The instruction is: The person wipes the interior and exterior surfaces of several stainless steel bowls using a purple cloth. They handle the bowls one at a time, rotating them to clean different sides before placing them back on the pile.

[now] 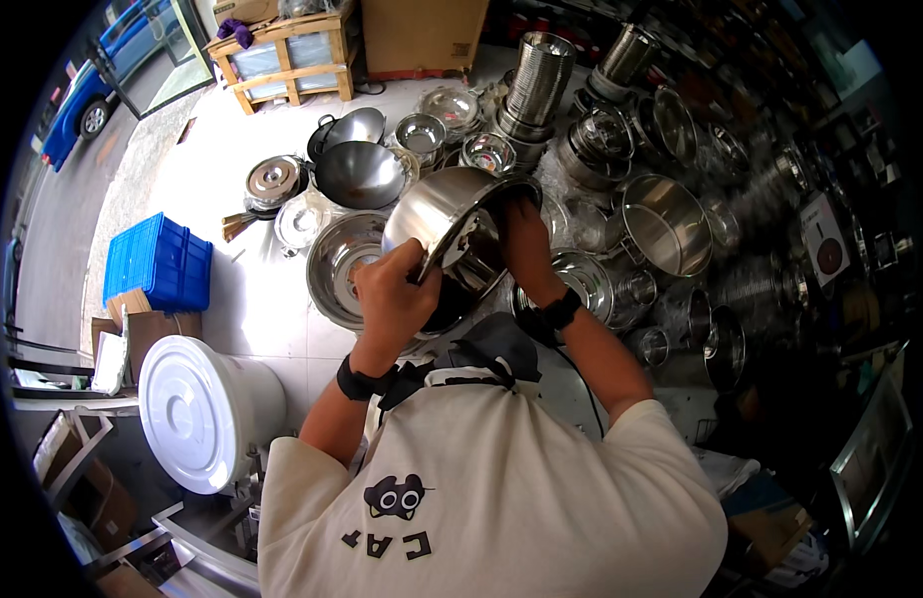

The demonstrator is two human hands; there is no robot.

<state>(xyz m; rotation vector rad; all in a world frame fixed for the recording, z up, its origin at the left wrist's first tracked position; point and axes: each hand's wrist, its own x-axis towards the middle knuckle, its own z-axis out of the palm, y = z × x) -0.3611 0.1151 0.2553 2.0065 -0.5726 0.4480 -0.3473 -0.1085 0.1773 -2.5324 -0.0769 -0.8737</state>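
Note:
A large stainless-steel basin (439, 198) is tilted on its side in front of my chest, its hollow facing me and to the right. My left hand (398, 291) grips its near rim, thumb on the edge. Against the dark inside, close to the far-right rim, is my right hand (527, 243); shadow hides its fingers, so I cannot tell if they clasp the rim. A wide steel basin (323, 280) lies on the floor just left of and below the raised one. Another shiny steel bowl (592, 280) sits beyond my right wrist.
Dark woks (360, 176), a tall stack of steel bowls (540, 78) and a deep steel pot (667, 228) crowd the floor ahead and right. To the left stand a blue plastic crate (162, 261) and a lidded white bucket (192, 415). A wooden crate (286, 56) is behind.

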